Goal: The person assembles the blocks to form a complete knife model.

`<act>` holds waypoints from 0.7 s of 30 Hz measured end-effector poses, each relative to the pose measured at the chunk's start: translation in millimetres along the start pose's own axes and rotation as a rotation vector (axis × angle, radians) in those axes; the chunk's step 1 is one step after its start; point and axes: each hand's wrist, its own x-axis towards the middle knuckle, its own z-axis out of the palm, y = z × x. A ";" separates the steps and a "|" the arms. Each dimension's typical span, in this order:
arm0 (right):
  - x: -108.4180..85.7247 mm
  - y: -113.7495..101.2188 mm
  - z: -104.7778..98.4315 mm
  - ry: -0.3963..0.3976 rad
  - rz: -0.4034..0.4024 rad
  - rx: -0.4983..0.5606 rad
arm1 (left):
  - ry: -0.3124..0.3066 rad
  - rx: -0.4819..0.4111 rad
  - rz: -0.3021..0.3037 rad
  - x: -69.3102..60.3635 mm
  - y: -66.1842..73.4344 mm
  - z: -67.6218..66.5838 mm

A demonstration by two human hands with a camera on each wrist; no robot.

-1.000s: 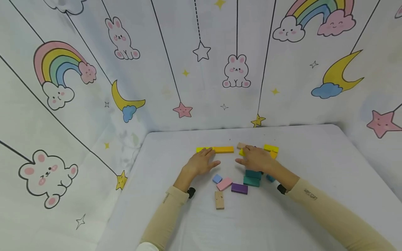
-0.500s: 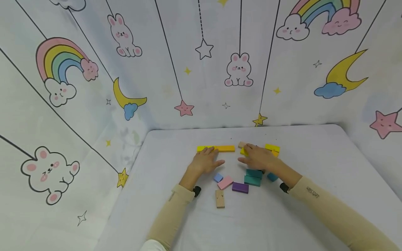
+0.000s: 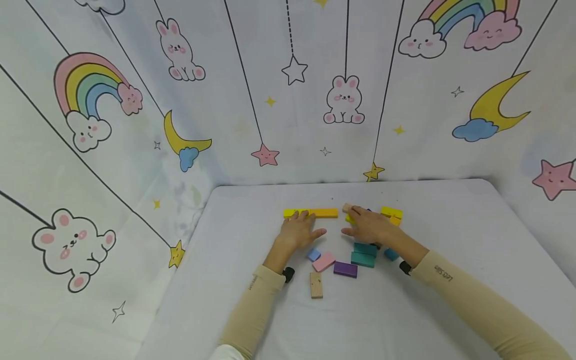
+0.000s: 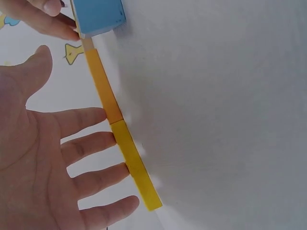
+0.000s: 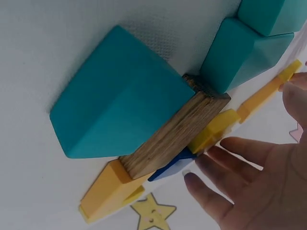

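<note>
In the head view, my left hand lies palm down with fingers extended against the near side of a yellow block and an orange block, which sit end to end in a row. The left wrist view shows its fingertips touching this row, thumb spread away. My right hand is stretched over another yellow block, beside a dark blue block and a wooden block. Its fingers are mostly straight; a fingertip appears to touch the yellow block. Part of that cluster is hidden under the hand.
Nearer the body lie a light blue block, a pink block, a purple block and a plain wooden block. Teal blocks sit below the right hand. More yellow blocks lie to its right. A patterned cloth backs the table.
My left hand has slid slightly to the right along the yellow and orange row. My right hand stays almost in place. The head view has shifted a little.
</note>
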 end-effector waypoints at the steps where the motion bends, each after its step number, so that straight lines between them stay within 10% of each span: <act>1: 0.0 -0.8 -0.2 0.001 -0.001 -0.011 | 0.000 -0.002 -0.001 -0.1 -0.1 -0.1; 21: -0.1 2.0 5.1 0.007 -0.030 -0.069 | 0.007 -0.020 0.001 -2.1 0.4 -3.0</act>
